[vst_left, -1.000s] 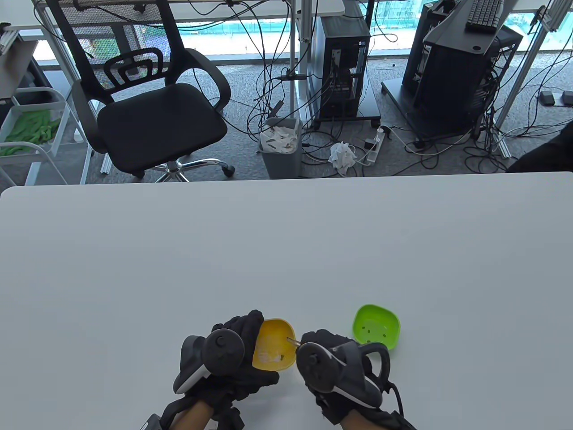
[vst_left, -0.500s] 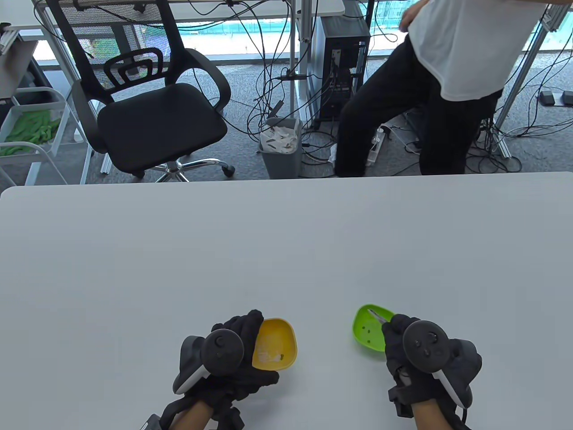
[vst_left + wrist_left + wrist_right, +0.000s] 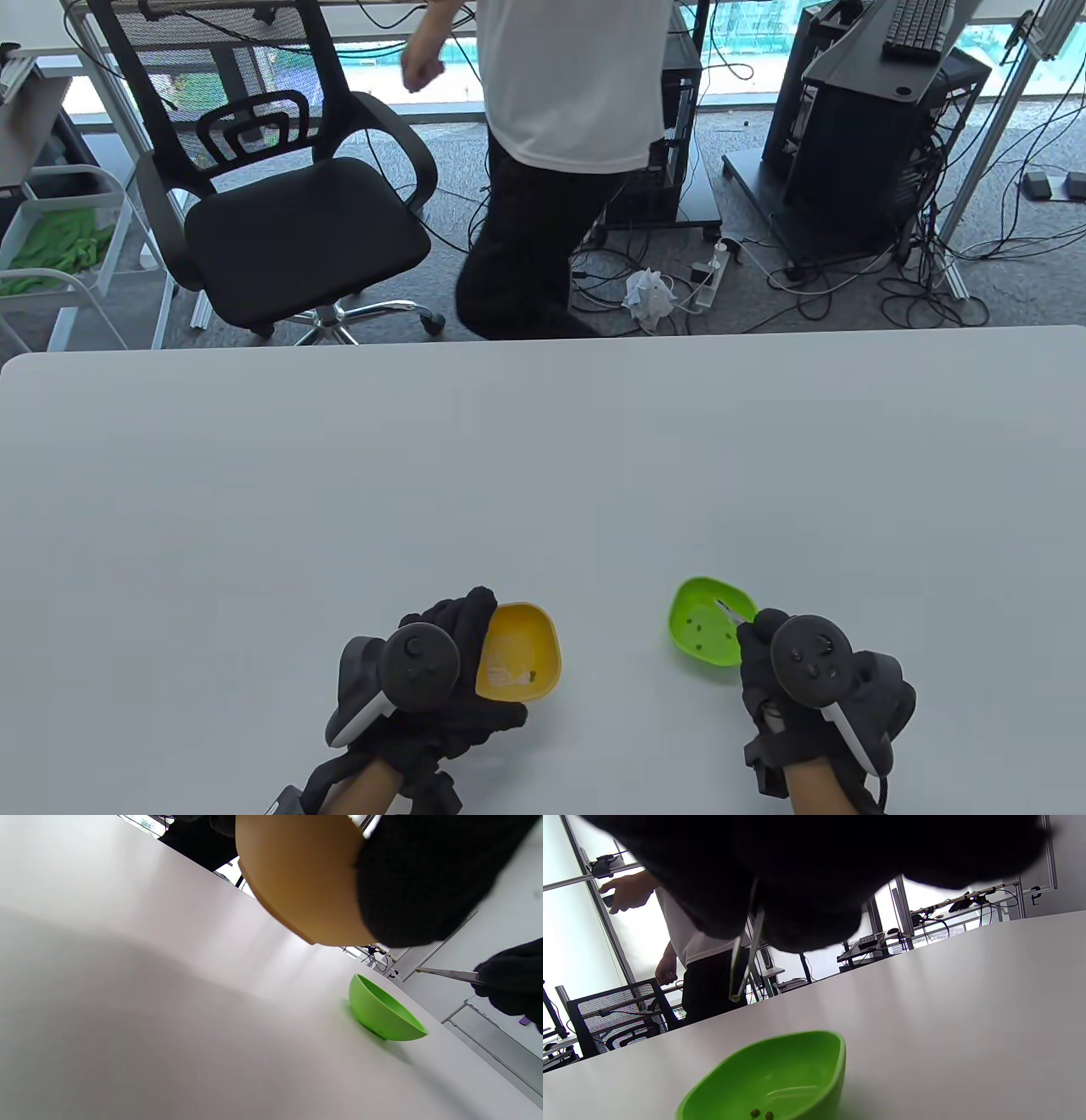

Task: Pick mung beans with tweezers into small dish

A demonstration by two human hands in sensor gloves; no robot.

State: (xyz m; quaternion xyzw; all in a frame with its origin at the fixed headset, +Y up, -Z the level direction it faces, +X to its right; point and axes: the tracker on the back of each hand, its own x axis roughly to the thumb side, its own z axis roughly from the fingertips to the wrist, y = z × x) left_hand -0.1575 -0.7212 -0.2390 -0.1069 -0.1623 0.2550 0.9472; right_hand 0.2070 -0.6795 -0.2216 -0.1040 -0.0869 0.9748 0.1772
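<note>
A white table [image 3: 543, 475] carries everything, and all of it sits close to the near edge; beyond the far edge a person in a white shirt [image 3: 568, 85] stands beside a black office chair [image 3: 288, 195]. The left hand [image 3: 424, 679] grips a yellow bowl [image 3: 522, 649] by its left side and holds it tilted, lifted off the surface in the left wrist view; a few small dark specks lie inside it, too small to name for certain. The right hand [image 3: 806, 679] is near the right part of the same edge, pinching a pair of tweezers [image 3: 727, 609] whose tips hang over a green bowl [image 3: 708, 620] without touching it; the tips stand slightly apart in the right wrist view, and I cannot tell whether they hold anything. The green bowl rests flat on the surface, well apart from the yellow one; several mung beans [image 3: 700, 628] lie on its floor.
</note>
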